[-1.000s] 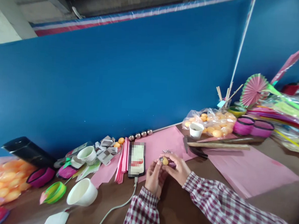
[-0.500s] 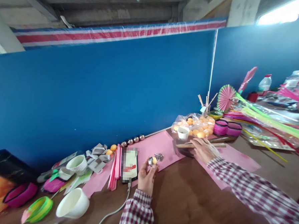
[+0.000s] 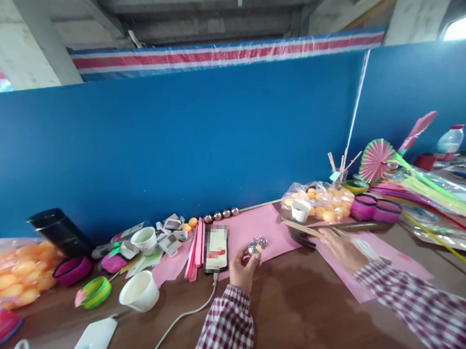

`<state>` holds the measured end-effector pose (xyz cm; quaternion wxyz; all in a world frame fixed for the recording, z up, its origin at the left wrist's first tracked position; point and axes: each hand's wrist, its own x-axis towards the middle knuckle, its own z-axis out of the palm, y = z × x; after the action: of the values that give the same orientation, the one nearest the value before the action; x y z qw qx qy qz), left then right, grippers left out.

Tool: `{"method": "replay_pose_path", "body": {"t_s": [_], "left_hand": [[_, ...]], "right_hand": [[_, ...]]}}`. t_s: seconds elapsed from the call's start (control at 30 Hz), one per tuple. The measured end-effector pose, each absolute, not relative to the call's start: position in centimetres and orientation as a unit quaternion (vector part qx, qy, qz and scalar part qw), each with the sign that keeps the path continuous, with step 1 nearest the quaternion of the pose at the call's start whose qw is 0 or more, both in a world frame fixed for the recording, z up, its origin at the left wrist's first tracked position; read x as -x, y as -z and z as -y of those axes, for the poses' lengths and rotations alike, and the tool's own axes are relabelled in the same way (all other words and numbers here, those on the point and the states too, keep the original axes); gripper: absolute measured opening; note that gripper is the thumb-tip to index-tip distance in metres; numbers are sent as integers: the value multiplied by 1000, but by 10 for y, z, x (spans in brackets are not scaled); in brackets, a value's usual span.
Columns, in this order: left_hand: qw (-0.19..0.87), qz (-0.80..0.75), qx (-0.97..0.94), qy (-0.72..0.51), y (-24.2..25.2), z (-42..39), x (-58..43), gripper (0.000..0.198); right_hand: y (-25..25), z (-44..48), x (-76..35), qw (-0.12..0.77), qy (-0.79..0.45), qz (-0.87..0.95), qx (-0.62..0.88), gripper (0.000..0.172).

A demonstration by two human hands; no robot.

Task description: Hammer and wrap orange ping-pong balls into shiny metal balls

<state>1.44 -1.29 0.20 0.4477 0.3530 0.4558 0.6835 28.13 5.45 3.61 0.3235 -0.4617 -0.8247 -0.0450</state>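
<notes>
My left hand [image 3: 244,269] is pinching a small ball [image 3: 254,248] between thumb and fingertips. Silvery pieces cover most of its visible surface, with a bit of yellow showing near the thumb. Just behind it, a pile of small silver pieces [image 3: 263,241] lies on pink paper [image 3: 250,222]. Further right, my right hand [image 3: 342,249] is closed around a thin wooden stick [image 3: 302,228]. The stick's far tip points left, in front of a small white cup [image 3: 300,212]. Below the stick rests a dark curved object [image 3: 305,240], its kind unclear.
A charging phone [image 3: 217,249] lies left of the pink paper, near several shiny balls [image 3: 226,214]. White cups [image 3: 140,292], magenta tape rolls [image 3: 73,270] and a bag of orange balls [image 3: 20,273] stand left. Another ball bag [image 3: 329,203] sits behind my right hand, against the blue partition [image 3: 219,142].
The view has swung left. My right hand has drawn back from the white cup with the stick. The ball in my left hand has turned, showing more silver and less yellow.
</notes>
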Motion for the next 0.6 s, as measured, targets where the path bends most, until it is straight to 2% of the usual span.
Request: {"method": "replay_pose_path", "body": {"t_s": [0.17,0.3,0.6], "left_hand": [[448,-442,-367,-685,-6,15,-14,42],[440,-447,-376,-682,-9,17,-15,39],[470,-431,-351,-686,-4,16,-13,43]], "right_hand": [[-55,-8,-251,320,-79,851,409,35],[-53,6,-237,362,-153,836,382,35],[-36,2,-232,402,-196,809,382,33]]}}
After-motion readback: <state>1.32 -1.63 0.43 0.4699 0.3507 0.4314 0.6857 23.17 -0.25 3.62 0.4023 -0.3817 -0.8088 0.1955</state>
